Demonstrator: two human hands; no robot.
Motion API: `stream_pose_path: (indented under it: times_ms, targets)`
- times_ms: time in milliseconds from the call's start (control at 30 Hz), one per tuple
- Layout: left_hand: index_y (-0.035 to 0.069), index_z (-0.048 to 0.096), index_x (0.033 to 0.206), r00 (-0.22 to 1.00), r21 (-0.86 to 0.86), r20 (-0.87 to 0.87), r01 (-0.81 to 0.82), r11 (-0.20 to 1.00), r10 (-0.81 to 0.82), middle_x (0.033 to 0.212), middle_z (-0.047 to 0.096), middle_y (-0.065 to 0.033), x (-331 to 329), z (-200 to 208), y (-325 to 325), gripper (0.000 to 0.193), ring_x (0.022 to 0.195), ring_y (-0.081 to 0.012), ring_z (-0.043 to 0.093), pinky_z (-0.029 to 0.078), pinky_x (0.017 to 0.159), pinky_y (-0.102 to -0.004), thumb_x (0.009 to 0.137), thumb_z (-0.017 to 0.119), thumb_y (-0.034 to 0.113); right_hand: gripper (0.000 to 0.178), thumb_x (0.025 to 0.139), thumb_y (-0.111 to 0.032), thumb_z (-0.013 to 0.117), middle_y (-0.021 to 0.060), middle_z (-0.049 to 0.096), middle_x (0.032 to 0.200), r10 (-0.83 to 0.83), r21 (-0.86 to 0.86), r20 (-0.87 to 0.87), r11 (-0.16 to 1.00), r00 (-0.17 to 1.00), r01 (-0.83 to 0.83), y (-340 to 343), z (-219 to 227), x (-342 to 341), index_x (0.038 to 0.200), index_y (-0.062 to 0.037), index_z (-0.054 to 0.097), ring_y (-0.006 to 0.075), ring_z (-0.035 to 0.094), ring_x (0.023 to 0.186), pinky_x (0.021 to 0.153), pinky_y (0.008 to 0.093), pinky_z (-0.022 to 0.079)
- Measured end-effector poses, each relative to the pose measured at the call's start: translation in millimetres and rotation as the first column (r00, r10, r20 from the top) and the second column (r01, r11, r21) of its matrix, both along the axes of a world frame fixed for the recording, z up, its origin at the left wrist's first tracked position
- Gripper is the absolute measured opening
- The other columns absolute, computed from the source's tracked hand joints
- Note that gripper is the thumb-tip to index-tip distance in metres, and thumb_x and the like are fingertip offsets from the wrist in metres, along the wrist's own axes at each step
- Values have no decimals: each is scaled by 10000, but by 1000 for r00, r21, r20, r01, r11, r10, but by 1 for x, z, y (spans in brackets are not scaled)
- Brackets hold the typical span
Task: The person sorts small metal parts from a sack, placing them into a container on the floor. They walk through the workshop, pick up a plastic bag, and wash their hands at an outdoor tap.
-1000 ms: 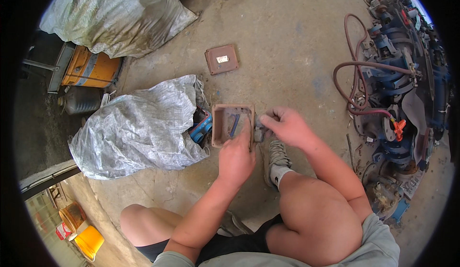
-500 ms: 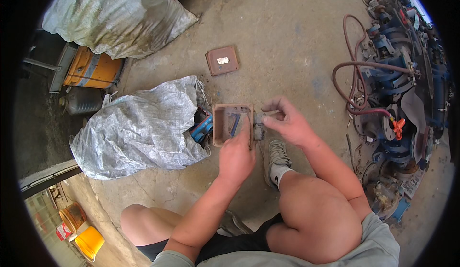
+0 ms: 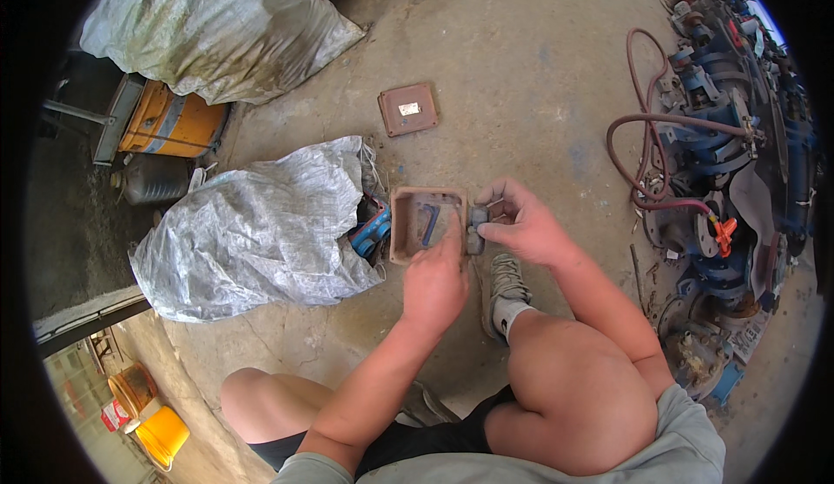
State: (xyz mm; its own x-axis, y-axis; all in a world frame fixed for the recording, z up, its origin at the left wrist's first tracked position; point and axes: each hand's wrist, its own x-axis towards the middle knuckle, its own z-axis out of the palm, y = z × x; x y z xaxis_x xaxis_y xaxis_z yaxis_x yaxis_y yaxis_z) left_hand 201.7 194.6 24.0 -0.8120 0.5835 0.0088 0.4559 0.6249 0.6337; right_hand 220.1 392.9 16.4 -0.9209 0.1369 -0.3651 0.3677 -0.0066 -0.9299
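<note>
Outdoors or in, it cannot be told, but a bare concrete floor (image 3: 521, 93) carries everything, its right edge lined by a heap of blue and dark metal parts (image 3: 712, 145). Toward the floor's upper left corner slumps a stained pale sack (image 3: 217, 32); below it, near the left edge, lies a crumpled silvery sack (image 3: 261, 232). A reddish hose (image 3: 638, 119) loops out of the heap, and an orange bucket (image 3: 165, 123) stands at the left edge between the sacks. Mid-floor, a person's hands work at an open brown box (image 3: 397, 228), just right of the silvery sack's mouth. The left hand (image 3: 434, 284) extends its index finger at the box's right wall, other fingers curled, any grip hidden. The right hand (image 3: 526, 223) is partly open, thumb and forefinger parted beside a grey fitting (image 3: 478, 215) on that wall; whether they pinch it cannot be told. A square brown lid (image 3: 410, 122) lies beyond the box, well apart, and a dark blue bent piece (image 3: 431, 222) rests inside.
</note>
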Motion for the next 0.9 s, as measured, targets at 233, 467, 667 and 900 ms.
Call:
stream_pose_path:
  times_ms: [233,467,667,900]
  targets:
    - [-67,455,1449,1000,9,-24,-1,1000,1,858,690,-177,-6,-3,0,751,786,-334,691,537,728,-435,728,656,-4,353,929,-208,736,59,659,1036,81,230,136,967,987,-111,0,3,-2,1203,-21,614,114,614,930,783,294,514]
    - [-66,447,1454,1000,-4,-11,14,1000,-14,864,693,-176,-3,-7,3,768,798,-343,691,543,743,-436,719,663,-14,504,931,-238,744,119,633,1192,102,-17,335,995,937,-103,5,12,-6,1313,-13,505,164,618,1004,816,318,527]
    - [-21,460,1466,997,12,82,-16,1000,15,921,696,-209,-2,-4,5,745,839,-394,681,543,749,-460,763,706,17,415,939,-205,732,82,667,1084,-109,-122,142,984,984,127,5,4,6,1257,1,563,128,617,950,791,309,525]
    - [64,487,1475,925,274,355,-240,931,134,1086,715,-214,-4,-6,9,714,1024,-411,687,561,859,-447,806,734,30,494,908,-105,743,64,660,1150,-174,-481,111,852,978,206,14,-2,11,1347,-27,530,136,629,1037,813,309,533]
